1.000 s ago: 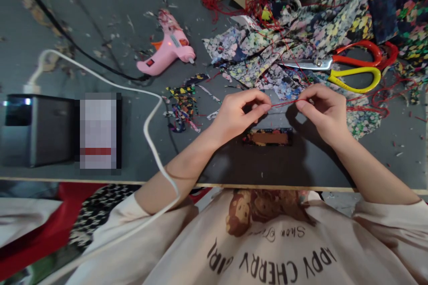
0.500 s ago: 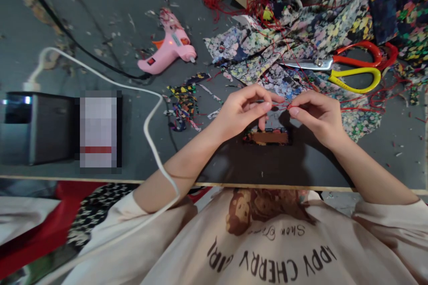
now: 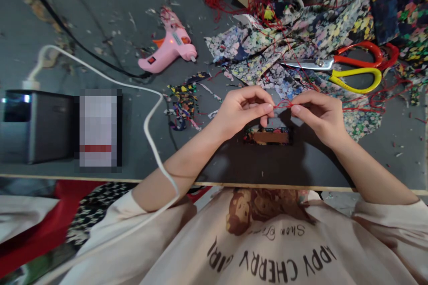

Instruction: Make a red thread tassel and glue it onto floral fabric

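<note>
Between my two hands runs a short stretch of thin red cord (image 3: 282,104), which looks looped or twisted. My left hand (image 3: 245,109) pinches one end of it between thumb and index finger. The other end sits in the fingertips of my right hand (image 3: 319,113), and more red strands trail off to the right behind that hand. Just below the cord, on the table, lies a small flat rectangular piece (image 3: 270,136) with a brown middle and a floral fabric border. Printed floral fabric (image 3: 254,51) is spread out beyond my fingers.
Scissors (image 3: 334,63) with red and yellow handles rest on the fabric. A pink glue gun (image 3: 172,46) lies at upper left. A white cable (image 3: 147,129) crosses my left forearm from a black box (image 3: 50,129). Fabric scraps (image 3: 182,102) lie left of my hands.
My left index finger has curled in from a stretched position to meet the thumb on the cord. The hands are slightly farther apart, and the red loop between them shows more plainly.
</note>
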The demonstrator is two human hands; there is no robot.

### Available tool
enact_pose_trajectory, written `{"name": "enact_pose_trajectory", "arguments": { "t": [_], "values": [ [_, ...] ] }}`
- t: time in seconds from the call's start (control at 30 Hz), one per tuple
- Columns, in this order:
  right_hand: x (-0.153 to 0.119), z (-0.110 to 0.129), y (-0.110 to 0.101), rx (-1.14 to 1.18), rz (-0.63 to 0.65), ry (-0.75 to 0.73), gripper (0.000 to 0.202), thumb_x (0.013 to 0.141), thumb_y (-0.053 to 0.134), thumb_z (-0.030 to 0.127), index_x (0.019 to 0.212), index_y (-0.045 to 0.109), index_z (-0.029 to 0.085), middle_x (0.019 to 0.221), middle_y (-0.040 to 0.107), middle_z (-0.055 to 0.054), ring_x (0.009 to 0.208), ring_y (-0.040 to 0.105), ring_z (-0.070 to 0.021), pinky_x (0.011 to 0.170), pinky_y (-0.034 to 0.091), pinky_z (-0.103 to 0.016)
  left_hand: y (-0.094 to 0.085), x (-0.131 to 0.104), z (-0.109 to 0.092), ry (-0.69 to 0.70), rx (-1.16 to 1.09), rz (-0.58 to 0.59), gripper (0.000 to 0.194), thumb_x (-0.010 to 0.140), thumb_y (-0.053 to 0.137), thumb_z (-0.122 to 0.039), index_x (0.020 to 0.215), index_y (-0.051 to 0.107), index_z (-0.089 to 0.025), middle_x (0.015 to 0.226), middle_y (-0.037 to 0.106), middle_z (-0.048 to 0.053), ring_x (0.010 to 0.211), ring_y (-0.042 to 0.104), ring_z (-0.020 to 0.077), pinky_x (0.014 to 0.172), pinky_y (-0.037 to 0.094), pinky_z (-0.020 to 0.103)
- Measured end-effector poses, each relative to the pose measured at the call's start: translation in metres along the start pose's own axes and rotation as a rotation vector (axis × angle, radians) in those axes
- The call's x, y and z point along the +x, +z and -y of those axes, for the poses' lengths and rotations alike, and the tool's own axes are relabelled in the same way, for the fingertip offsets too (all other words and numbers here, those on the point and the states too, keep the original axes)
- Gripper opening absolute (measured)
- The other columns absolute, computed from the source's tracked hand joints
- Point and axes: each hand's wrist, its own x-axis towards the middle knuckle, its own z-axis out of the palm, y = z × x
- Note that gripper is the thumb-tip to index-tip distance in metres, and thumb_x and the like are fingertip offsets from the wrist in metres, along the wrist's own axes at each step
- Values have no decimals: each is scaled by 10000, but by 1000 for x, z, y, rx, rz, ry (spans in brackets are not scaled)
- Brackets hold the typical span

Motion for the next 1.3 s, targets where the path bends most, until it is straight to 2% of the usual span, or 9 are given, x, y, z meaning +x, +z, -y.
{"name": "enact_pose_trajectory", "arguments": {
  "t": [0.17,0.27,0.37,0.47,0.57,0.67,0.73,0.93,1.3],
  "values": [
    [1,-1,-6,-14,-63,28,122,872,637,278,797,704,209,714,674,2,604,587,-116,582,464,-271,-1,1,-2,26,67,-96,310,701,827,-404,732,651,-151,622,674,-43,438,594,41,469,488,141],
    [2,-2,-10,-88,-77,-38,173,892,591,275,744,662,219,675,632,-3,631,591,-142,627,487,-307,-1,0,-3,35,89,-107,312,702,826,-407,730,649,-152,612,672,-45,418,575,34,449,472,134],
    [2,-1,-9,-199,-110,-154,144,907,563,331,854,659,236,931,691,-58,943,644,-226,885,508,-411,0,-1,-4,-2,114,-70,321,710,815,-422,728,651,-146,616,678,-34,408,564,35,432,458,133],
    [-1,2,-1,-199,27,-158,245,935,521,381,1129,597,252,1221,643,-88,1174,587,-254,1011,466,-444,2,-4,-5,-53,166,-9,330,733,790,-443,739,658,-141,624,676,-22,421,566,43,430,455,139],
    [-6,3,11,-158,188,-119,279,943,526,354,1186,539,217,1040,667,-72,992,639,-198,881,505,-355,2,-4,-5,-58,209,21,343,747,769,-464,745,660,-139,628,665,-21,450,578,48,457,469,140],
    [-8,2,17,-175,172,-75,175,927,552,299,1059,578,188,740,574,10,675,556,-118,669,461,-256,2,-4,-5,-50,233,6,359,747,762,-480,753,662,-136,633,659,-19,456,577,48,468,470,139],
    [-8,1,18,-187,129,-50,100,912,569,268,934,613,181,641,499,41,575,469,-87,577,397,-221,2,-3,-5,-51,259,-1,374,745,756,-496,757,660,-134,634,658,-15,453,570,49,466,467,143],
    [-6,3,17,-164,47,39,110,869,585,204,783,647,174,582,495,48,521,425,-64,499,328,-194,2,-3,-6,-75,278,0,325,758,746,-447,779,653,-136,634,649,-26,454,563,43,469,451,134],
    [-5,3,17,-150,-23,53,98,844,588,222,777,649,183,666,625,17,606,544,-88,564,402,-211,2,-3,-6,-101,289,-12,313,751,741,-437,763,643,-140,643,653,-17,487,575,60,505,461,160]
  ]
}}
